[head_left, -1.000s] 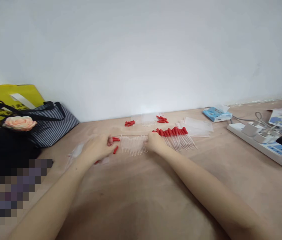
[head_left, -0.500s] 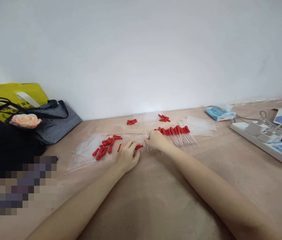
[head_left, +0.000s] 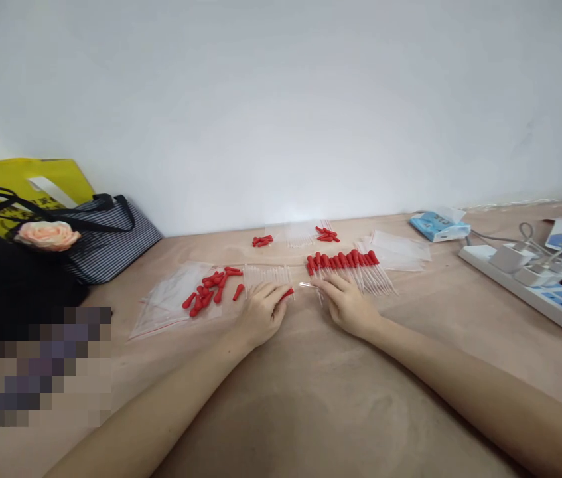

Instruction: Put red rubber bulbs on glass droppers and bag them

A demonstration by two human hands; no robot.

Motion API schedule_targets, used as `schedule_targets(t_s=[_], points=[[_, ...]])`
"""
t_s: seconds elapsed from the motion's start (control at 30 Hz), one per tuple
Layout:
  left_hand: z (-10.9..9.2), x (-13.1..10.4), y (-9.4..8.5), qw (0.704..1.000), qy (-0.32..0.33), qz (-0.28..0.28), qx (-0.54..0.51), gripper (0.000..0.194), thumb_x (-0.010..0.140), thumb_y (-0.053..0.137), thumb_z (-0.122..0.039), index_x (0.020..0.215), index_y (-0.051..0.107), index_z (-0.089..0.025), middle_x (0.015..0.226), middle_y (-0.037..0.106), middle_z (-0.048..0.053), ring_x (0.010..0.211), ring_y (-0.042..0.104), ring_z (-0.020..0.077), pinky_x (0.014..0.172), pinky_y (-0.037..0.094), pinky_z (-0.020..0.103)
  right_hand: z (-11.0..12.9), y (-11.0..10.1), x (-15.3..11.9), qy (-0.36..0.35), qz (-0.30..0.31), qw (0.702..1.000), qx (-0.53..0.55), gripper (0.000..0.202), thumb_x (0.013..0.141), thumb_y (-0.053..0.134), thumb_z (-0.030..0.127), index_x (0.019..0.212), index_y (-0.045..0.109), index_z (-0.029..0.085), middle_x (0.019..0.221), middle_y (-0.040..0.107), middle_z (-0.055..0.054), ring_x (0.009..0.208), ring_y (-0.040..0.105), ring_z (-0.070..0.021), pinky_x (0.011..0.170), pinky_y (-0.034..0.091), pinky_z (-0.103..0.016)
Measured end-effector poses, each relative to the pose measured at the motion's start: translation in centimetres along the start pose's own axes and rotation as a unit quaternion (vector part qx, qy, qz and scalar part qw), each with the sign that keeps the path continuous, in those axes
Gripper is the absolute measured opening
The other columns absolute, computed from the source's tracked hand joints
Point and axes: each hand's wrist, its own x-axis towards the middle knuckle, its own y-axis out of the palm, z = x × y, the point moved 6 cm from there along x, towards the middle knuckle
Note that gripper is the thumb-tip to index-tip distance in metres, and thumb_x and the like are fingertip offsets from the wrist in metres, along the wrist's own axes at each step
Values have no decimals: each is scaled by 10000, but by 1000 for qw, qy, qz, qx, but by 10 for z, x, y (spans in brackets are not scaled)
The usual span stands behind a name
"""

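Two bare hands work near each other, slightly apart, over a brown table [head_left: 281, 411]. The left hand [head_left: 262, 317] pinches a red bulb [head_left: 287, 293] between thumb and fingers. The right hand [head_left: 351, 309] pinches a clear tube [head_left: 305, 285], its end pointing towards the left hand.

Just beyond the left hand lies a row of bare tubes [head_left: 267, 273]; beyond the right hand, a row of droppers [head_left: 355, 260] with red tops side by side. To the left of the left hand, loose bulbs [head_left: 206, 292] lie partly on clear bags [head_left: 158, 312], with a single bulb [head_left: 238, 292] nearer the fingers.

Farther out, ahead of both hands, are two small red piles [head_left: 262, 241]. Well right of the right hand are a tissue pack [head_left: 440, 225] and a power strip [head_left: 524, 285]; far left of the left hand, a striped bag [head_left: 111, 242] and a yellow bag [head_left: 69, 179].
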Motion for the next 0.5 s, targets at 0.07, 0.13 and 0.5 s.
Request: schedule_targets(t_s=[0.07,0.13,0.5], points=[[-1,0,0,1000,-1,1,-3,227,821,439,-184,1011,562,-168,871,622,59,803,545,185,732,422,336,3,1,1,-10,3,1000,-29,317,788,365,75,1053,527,144,904,548,-92,810,480,-186,748,340,-343],[-1,0,0,1000,-1,-2,-7,202,831,450,-222,983,575,-173,854,630,50,793,548,182,729,416,335,6,3,2,-21,11,999,-47,312,782,386,80,1050,534,139,901,552,-88,801,476,-183,750,321,-341],[1,-1,2,1000,0,-6,-10,182,834,476,-293,891,606,-180,775,644,25,746,557,165,700,391,306,16,2,1,-72,3,996,-57,273,788,392,95,1003,556,135,828,569,-65,759,476,-158,773,276,-341]])
